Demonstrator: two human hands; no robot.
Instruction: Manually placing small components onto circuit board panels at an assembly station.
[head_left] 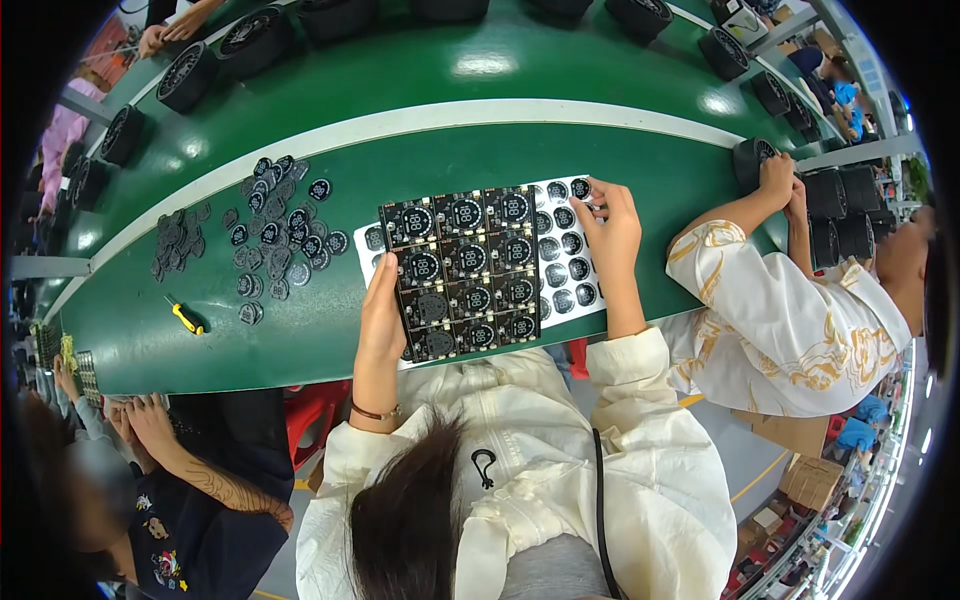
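Note:
My left hand grips the left edge of a black circuit board panel, its thumb on top. The panel carries a grid of boards with round display faces; two faces toward the lower left look plainer and darker. Beneath the panel lies a white sheet of round black stickers, showing mainly along its right side. At the sheet's upper right corner my right hand is closed, thumb and forefinger pinching its edge beside a round sticker. The panel covers most of the sheet.
Loose round black pieces lie heaped on the green table to the left, near a yellow-handled screwdriver. Co-workers sit close on both sides, the right one touching a black wheel-shaped part. More such parts line the far belt.

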